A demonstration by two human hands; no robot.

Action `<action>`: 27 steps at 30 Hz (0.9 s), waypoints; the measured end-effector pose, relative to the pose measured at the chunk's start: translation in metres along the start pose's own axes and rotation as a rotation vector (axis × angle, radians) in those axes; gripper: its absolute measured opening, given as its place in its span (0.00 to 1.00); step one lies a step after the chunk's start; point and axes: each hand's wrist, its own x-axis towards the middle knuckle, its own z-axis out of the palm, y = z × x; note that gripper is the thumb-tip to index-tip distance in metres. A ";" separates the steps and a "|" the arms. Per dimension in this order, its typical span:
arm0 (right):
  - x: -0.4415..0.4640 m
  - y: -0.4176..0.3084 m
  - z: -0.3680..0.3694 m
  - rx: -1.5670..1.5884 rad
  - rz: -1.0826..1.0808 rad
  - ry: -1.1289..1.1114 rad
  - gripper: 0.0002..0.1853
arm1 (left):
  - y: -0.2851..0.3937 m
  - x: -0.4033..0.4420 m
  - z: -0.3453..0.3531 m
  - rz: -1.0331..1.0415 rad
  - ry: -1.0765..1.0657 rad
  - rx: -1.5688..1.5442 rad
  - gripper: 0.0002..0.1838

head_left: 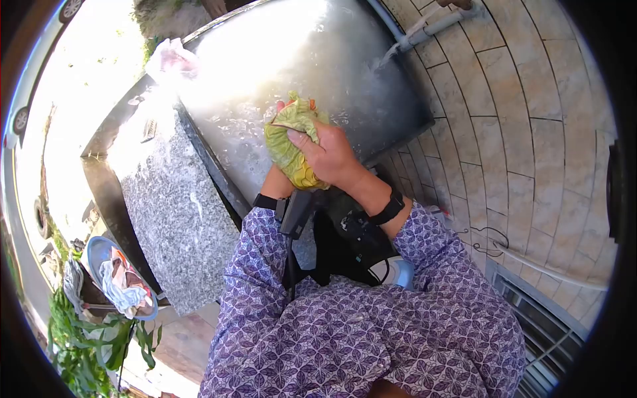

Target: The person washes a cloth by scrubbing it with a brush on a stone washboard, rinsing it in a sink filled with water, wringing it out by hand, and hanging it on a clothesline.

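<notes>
Patterned sleeves are showing closest. R hand is gripping bunched yellow-green cloth over tank; L hand is mostly hiding behind cloth, can't tell its grip. Pipe is pouring water into tank; granite slab is lying alongside, LHS.

Left arm: our left arm reaches forward from the body, sleeved almost to the wrist and bent slightly inward.
Left wrist: our left wrist shows bare beyond the sleeve, angled towards the right.
Left hand: our left hand is mostly hidden, its finger pose unclear.
Right arm: our right arm slants inward and forward, its bare lower part leading to the hand.
Right hand: our right hand is closed in a grip, back upward, thumb pointing left.
Both hands: we bring them close together, ahead of our body.
</notes>
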 end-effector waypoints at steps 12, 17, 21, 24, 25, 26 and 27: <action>0.041 0.076 -0.048 0.685 0.639 0.250 0.15 | 0.001 -0.019 0.019 -0.013 0.254 0.496 0.30; 0.005 -0.003 -0.011 -0.267 -0.122 -0.057 0.14 | 0.001 0.027 -0.041 0.022 -0.326 -0.037 0.30; 0.024 0.042 -0.014 -0.544 -0.007 0.132 0.14 | -0.010 0.001 -0.004 0.010 0.275 0.299 0.27; 0.042 0.095 -0.052 -0.693 0.104 0.096 0.19 | -0.006 -0.014 0.032 0.001 0.279 0.582 0.20; 0.044 0.110 -0.065 -0.785 0.167 0.089 0.20 | -0.001 -0.017 0.039 -0.020 0.225 0.671 0.19; 0.045 0.124 -0.077 -0.876 0.231 0.079 0.21 | 0.007 -0.021 0.045 0.044 0.280 0.935 0.20; 0.045 0.138 -0.090 -0.842 0.269 0.126 0.21 | 0.021 -0.026 0.048 0.205 0.236 1.330 0.22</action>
